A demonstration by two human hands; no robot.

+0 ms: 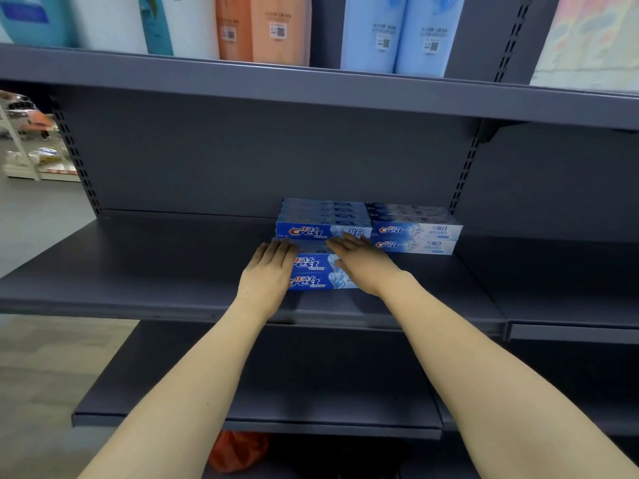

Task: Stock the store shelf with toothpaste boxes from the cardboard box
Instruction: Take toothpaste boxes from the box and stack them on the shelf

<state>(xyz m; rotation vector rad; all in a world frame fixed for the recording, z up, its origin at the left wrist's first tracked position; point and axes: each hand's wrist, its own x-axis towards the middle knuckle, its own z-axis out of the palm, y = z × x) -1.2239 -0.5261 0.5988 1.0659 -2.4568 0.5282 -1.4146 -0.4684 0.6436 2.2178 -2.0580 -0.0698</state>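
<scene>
Two blue toothpaste boxes (316, 273), stacked one on the other, lying on the grey middle shelf (145, 267) near its front edge, long sides facing the camera, "Crest" printed in white and red. Held between both hands. Left hand (268, 271) pressed flat against the left end of the pair, fingers straight and together, pointing to the far side. Right hand (359, 262) laid over the right end and the top, fingers straight and slightly spread, tips reaching the row behind. Neither grip clamped: both hands flat on the cardboard, not curled around it.

Just behind, touching or almost touching, a row of the same blue boxes (323, 219) against the far part of the shelf, several deep, upper faces visible. Directly to the right of this row, a stack of paler blue-white boxes (416, 233), two high, fronts facing near. Dark back panel (242, 160) with slotted uprights on both sides.

Above, an upper shelf (311, 88) carrying tall packs: orange packs (262, 27), light blue packs (401, 32), and teal-and-white packs (103, 20) at the left. Below, a lower shelf (311, 406), and under it something orange (238, 451), blurred, not possible to identify. At far left, grey floor (31, 216) and a white rack (24, 140) with goods, out of focus.
</scene>
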